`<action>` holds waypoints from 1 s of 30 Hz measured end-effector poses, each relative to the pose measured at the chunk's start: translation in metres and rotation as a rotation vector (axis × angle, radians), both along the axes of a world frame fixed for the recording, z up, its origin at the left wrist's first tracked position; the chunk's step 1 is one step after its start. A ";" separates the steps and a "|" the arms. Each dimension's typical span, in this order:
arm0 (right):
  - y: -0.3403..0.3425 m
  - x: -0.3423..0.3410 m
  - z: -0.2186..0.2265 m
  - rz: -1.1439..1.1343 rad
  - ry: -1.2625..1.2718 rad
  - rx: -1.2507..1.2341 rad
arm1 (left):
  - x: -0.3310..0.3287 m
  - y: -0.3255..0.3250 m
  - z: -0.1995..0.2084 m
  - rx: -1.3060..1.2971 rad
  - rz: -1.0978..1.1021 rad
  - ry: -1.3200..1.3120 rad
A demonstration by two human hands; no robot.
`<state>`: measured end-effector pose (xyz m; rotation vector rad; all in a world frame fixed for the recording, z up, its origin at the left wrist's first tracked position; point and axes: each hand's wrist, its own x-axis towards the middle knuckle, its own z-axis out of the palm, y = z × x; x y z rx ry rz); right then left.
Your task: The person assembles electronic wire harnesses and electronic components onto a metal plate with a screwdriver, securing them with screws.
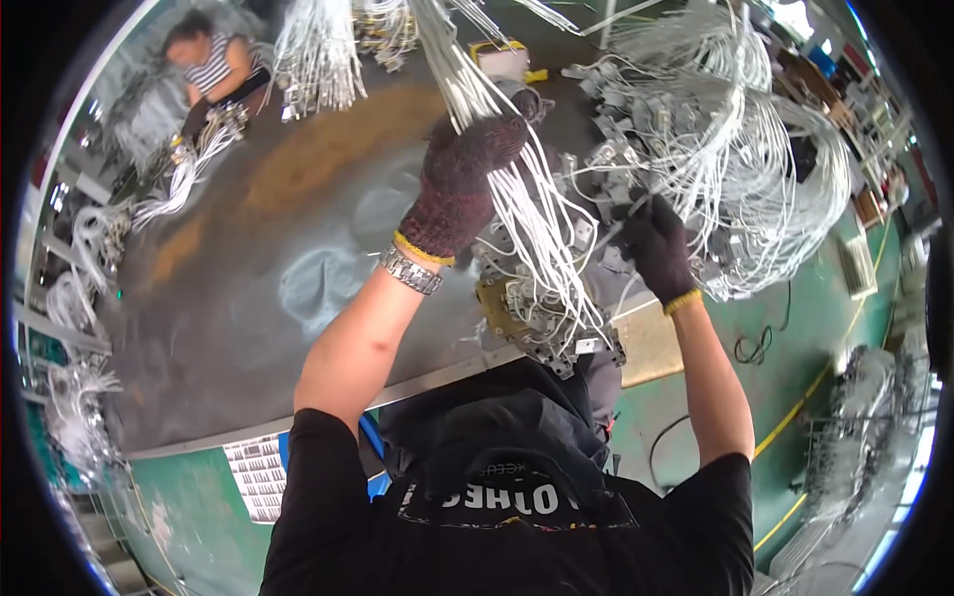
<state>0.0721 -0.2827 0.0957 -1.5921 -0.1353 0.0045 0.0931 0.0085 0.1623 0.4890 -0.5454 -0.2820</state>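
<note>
My left hand [467, 169], in a dark knit glove with a yellow cuff, is closed around a bundle of white cables [537, 233]. The bundle runs up past the hand and hangs down below it, toward a cluster of small metal-ended parts [556, 323] at the table's near edge. To the right, my right hand [656, 243], gloved the same way, has its fingers curled beside another heap of cables with metal fittings [621, 129]. A thin pale strand shows by its fingertips. What those fingers hold is too small and dark to make out.
A dark metal table [229, 348] stretches left, with worn brownish patches. Large coils of white cable [785, 189] rise at the right. A small yellow-and-white box [502, 62] stands at the back. Another person [219, 65] works at the far left with cables.
</note>
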 end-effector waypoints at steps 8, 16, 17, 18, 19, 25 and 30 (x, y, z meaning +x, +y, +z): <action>0.014 0.045 0.073 -0.246 -0.170 0.078 | -0.035 0.036 0.015 0.080 0.012 -0.099; 0.007 0.080 0.068 -0.244 -0.349 -0.011 | -0.038 0.101 0.031 0.349 0.519 -0.178; 0.027 0.074 0.068 -0.239 -0.302 -0.040 | -0.036 0.098 0.029 0.245 0.571 -0.219; 0.029 0.077 0.058 -0.152 -0.333 -0.105 | -0.027 0.105 0.027 0.311 0.632 -0.135; 0.031 0.082 0.050 -0.165 -0.400 -0.158 | -0.026 0.111 0.022 0.310 0.642 -0.141; 0.010 0.091 0.059 -0.335 -0.251 0.100 | -0.033 0.116 0.024 0.223 0.695 0.029; 0.056 0.057 0.066 -0.172 -0.221 -0.073 | -0.015 0.092 0.002 0.199 0.796 -0.019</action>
